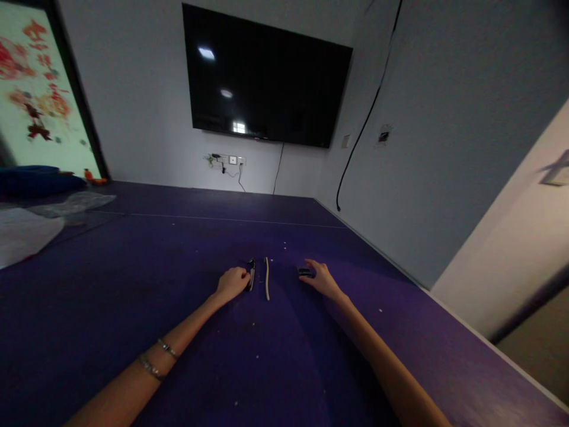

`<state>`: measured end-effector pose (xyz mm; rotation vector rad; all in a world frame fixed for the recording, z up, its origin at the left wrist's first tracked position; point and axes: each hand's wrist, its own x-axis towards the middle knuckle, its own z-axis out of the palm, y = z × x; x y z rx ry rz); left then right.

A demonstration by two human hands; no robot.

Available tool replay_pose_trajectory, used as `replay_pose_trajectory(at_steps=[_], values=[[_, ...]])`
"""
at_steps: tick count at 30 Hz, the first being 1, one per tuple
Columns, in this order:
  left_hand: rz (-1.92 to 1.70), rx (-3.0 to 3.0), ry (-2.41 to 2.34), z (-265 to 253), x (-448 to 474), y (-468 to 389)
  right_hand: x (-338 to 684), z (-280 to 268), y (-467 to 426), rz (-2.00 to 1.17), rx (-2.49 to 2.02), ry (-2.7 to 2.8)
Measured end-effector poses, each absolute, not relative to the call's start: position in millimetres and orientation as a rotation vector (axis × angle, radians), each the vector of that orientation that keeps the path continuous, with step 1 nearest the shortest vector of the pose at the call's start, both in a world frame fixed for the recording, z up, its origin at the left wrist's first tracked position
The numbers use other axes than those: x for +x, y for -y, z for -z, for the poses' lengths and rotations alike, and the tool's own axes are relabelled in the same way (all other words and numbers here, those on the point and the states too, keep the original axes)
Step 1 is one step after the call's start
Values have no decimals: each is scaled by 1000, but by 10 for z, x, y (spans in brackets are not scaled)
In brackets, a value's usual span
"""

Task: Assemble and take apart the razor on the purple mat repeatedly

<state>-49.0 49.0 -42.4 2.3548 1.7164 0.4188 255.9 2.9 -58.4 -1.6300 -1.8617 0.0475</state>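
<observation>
Currently, the left hand (pixel 233 283) has its fingers curled on a slim dark tool (pixel 252 275) at its fingertips. Just right of that hand, apart from it, a pale strip (pixel 267 279) lies on the purple surface (pixel 213 367). Farther right, the right hand (pixel 324 281) is loose, thumb and fingers parted around a small black object (pixel 304 272); I cannot tell whether they touch it.
</observation>
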Motion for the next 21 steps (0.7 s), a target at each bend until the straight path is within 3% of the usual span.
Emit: replay_pose_trajectory(at_steps=[8, 21], values=[[-426, 2363, -1738, 463, -478, -500, 1846, 560, -202, -67, -1647, 1925], [-456, 2384, -1733, 481, -488, -485, 1884, 687, -316, -116, -1634, 1898]])
